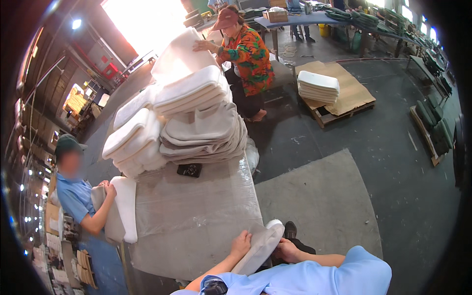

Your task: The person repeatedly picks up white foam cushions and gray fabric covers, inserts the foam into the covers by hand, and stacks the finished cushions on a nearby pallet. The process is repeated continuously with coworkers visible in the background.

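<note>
A grey fabric cushion cover (259, 253) lies at the near edge of the table, with the rounded end of a white foam pad (276, 225) showing at its mouth. My left hand (241, 245) is closed on the cover's left side. On the opposite side my right hand (289, 250) grips the cover's edge; its fingertips are partly hidden. Farther up the table stands a pile of grey covers (204, 132), with white foam pads (191, 88) stacked on top and more white pads (132, 135) beside it.
A plastic-wrapped table (196, 211) spans the middle, bearing a small black object (190, 170). At the left a co-worker holds a white pad (127, 209) and grey fabric. Another, in a red cap (226, 18), handles pads at the far end. Pads (318, 87) sit on a cardboard-covered pallet (356, 91).
</note>
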A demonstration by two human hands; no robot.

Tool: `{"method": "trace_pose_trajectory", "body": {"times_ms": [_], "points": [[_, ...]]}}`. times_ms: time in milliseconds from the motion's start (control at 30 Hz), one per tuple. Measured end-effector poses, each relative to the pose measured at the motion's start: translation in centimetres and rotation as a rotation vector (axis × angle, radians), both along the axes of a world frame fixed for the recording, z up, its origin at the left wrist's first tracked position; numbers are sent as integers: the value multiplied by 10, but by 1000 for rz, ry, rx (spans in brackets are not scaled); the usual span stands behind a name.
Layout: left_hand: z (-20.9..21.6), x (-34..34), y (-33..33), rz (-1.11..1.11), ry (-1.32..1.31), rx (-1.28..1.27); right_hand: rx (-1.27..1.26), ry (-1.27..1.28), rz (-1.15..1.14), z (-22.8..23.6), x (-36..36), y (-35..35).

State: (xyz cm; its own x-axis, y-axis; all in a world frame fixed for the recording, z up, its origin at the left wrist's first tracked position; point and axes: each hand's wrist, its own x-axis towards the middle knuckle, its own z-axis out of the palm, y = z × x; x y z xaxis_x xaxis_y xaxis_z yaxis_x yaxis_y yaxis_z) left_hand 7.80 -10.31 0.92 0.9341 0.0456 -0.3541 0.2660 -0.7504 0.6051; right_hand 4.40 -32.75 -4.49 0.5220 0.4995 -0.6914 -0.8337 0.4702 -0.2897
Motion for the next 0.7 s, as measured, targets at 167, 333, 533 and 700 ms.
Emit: {"method": "trace_pose_trajectory", "body": {"times_ms": [167,333,533,700], "points": [[1,-3,2,115,-116,16,-186,-98,-321,22,-3,36],[0,10,17,93,-128,86,-346,-63,-400,5,9,56],[-35,21,11,49,-91,195,-467,17,-498,-3,7,50],[-62,20,13,22,-15,365,-452,72,-446,-12,13,52]]}}
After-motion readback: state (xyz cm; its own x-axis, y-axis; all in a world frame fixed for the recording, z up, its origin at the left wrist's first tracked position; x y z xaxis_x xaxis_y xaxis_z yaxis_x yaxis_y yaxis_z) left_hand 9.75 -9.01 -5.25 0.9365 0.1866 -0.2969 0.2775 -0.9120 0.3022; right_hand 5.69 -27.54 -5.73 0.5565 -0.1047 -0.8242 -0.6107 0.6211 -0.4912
